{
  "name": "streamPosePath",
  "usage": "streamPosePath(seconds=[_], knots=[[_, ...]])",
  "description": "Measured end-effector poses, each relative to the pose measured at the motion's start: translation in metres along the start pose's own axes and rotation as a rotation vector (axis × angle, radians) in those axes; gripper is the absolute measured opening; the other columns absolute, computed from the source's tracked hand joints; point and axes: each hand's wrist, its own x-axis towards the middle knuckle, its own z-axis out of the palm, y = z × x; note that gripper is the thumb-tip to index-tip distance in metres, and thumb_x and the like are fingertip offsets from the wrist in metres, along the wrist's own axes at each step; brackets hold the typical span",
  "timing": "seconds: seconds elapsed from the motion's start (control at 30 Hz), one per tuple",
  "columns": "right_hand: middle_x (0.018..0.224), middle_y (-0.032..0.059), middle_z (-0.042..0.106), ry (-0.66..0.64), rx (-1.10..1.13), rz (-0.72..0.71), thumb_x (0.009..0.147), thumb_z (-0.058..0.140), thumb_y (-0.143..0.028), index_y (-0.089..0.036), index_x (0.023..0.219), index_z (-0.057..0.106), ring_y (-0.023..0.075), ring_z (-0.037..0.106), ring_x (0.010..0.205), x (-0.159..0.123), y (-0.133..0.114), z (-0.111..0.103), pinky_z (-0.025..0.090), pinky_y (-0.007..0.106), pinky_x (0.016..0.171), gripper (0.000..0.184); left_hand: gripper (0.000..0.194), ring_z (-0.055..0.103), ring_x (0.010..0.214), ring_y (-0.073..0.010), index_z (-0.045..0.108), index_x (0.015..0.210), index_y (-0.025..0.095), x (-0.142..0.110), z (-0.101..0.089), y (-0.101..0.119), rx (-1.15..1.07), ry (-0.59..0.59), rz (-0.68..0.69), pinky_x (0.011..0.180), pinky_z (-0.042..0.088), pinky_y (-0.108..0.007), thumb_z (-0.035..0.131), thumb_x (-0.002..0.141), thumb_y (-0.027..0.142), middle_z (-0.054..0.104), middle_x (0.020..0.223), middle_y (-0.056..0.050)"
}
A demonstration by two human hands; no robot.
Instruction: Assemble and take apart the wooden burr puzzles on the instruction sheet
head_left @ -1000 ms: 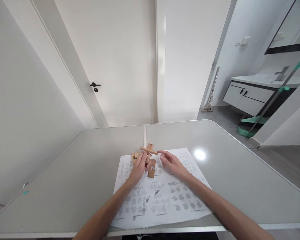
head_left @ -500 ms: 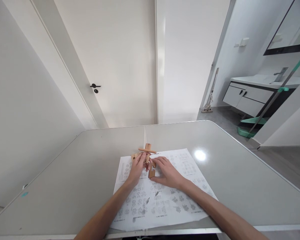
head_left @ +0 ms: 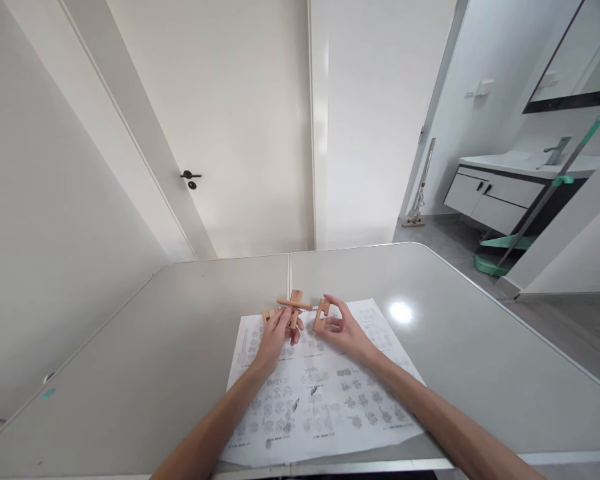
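Right hand (head_left: 347, 332) well inside table edge (head_left: 350, 248)

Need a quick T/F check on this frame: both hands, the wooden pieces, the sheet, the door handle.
1. The right hand holds a notched wooden piece. True.
2. The left hand lies flat with nothing in it. False: the left hand holds wooden pieces.
3. The printed sheet lies on the table. True.
4. The door handle is white. False: the door handle is black.
5. The two hands are apart from each other. True.
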Motion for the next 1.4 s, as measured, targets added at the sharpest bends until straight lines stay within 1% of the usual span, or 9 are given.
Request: streamPosePath(seconds=[0.17,0.3,0.4,0.5,0.63,0.73,0.83,1.03,1.4], knots=[[0.100,0.0042,0.070,-0.054,0.172,0.078,0.076,0.081,-0.034,-0.031,0.150,0.028,0.0202,0.068,0.082,0.001,-0.006,-0.007,0.053,0.034,0.073,0.091,0.043,0.049,0.049,-0.0081,0.062,0.097,0.014,0.000,0.000,0.001,-0.012,-0.001,-0.015,0.047,0.036,-0.023,0.059,0.091,0.056,0.062,0.073,-0.002],[0.135,0.0092,0.058,-0.069,0.247,0.030,0.072,0.084,-0.033,-0.031,0.139,0.049,0.0215,0.069,0.096,0.004,-0.008,-0.009,0.053,0.036,0.084,0.076,0.042,0.048,0.049,-0.0081,0.061,0.096,0.014,0.000,0.000,0.001,-0.020,-0.008,-0.026,0.047,0.036,-0.023,0.060,0.090,0.056,0.063,0.074,-0.002],[0.148,0.0082,0.046,-0.056,0.326,0.044,0.077,0.081,-0.039,-0.032,0.133,0.054,0.0217,0.069,0.099,0.005,-0.010,-0.010,0.055,0.034,0.079,0.063,0.042,0.048,0.049,-0.0081,0.061,0.096,0.014,0.000,0.001,0.001,-0.038,-0.008,-0.036,0.047,0.036,-0.023,0.060,0.090,0.056,0.062,0.074,-0.002],[0.139,0.0081,0.052,-0.045,0.379,0.047,0.082,0.076,-0.044,-0.030,0.128,0.057,0.0200,0.068,0.092,0.006,-0.011,-0.012,0.054,0.029,0.066,0.052,0.041,0.048,0.049,-0.0083,0.062,0.096,0.014,0.000,0.000,0.001,-0.039,-0.013,-0.043,0.047,0.036,-0.023,0.060,0.091,0.055,0.062,0.074,-0.002],[0.119,0.0070,0.065,-0.069,0.407,0.009,0.081,0.078,-0.046,-0.031,0.135,0.048,0.0159,0.064,0.075,0.007,-0.011,-0.013,0.050,0.028,0.062,0.063,0.040,0.048,0.050,-0.0082,0.063,0.096,0.015,-0.001,-0.001,0.001,-0.040,-0.028,-0.071,0.047,0.035,-0.023,0.060,0.091,0.054,0.062,0.076,-0.002],[0.111,0.0074,0.069,-0.091,0.393,0.038,0.079,0.079,-0.049,-0.026,0.122,0.056,0.0166,0.063,0.073,0.009,-0.010,-0.012,0.048,0.028,0.060,0.054,0.039,0.048,0.049,-0.0078,0.062,0.097,0.015,-0.001,-0.001,0.001,-0.047,-0.059,-0.106,0.048,0.035,-0.023,0.060,0.092,0.053,0.063,0.077,-0.002],[0.103,0.0057,0.068,-0.113,0.382,0.035,0.081,0.076,-0.051,-0.021,0.104,0.065,0.0152,0.062,0.073,0.009,-0.011,-0.010,0.049,0.029,0.067,0.039,0.038,0.048,0.050,-0.0074,0.061,0.097,0.015,-0.002,-0.001,0.002,-0.063,-0.095,-0.142,0.048,0.034,-0.023,0.060,0.093,0.052,0.063,0.079,-0.003],[0.098,0.0042,0.066,-0.223,0.381,0.026,0.086,0.071,-0.051,-0.024,0.122,0.068,0.0189,0.062,0.088,0.003,-0.019,-0.008,0.048,0.036,0.091,0.045,0.036,0.048,0.051,-0.0075,0.061,0.097,0.016,-0.004,0.000,0.007,-0.079,-0.144,-0.203,0.048,0.033,-0.023,0.060,0.093,0.052,0.062,0.080,-0.003],[0.080,0.0021,0.071,-0.254,0.188,-0.052,0.090,0.064,-0.055,-0.027,0.127,0.066,0.0200,0.061,0.075,0.003,-0.018,-0.008,0.048,0.040,0.087,0.046,0.038,0.041,0.047,-0.0064,0.057,0.088,0.017,-0.004,-0.001,0.004,-0.055,-0.210,-0.215,0.048,0.030,-0.022,0.060,0.091,0.055,0.053,0.070,0.002]])
